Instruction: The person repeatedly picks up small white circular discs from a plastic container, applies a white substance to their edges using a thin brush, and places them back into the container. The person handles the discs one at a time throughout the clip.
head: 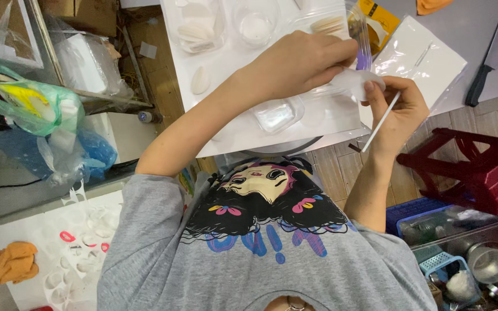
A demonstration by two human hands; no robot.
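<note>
Over the white board (226, 75), the left hand (301, 60) pinches a white piece (357, 82) while the right hand (396, 109) grips a thin stick (381, 122); shaping seems mid-way, with finished pieces (200, 31) bagged nearby.

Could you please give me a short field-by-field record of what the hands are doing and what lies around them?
left hand: pinching a small white piece from above
right hand: holding a thin white stick, fingertips on the same piece
surface: white board with clear containers
right side: knives on grey table, dark red stool
left side: plastic bags
</note>
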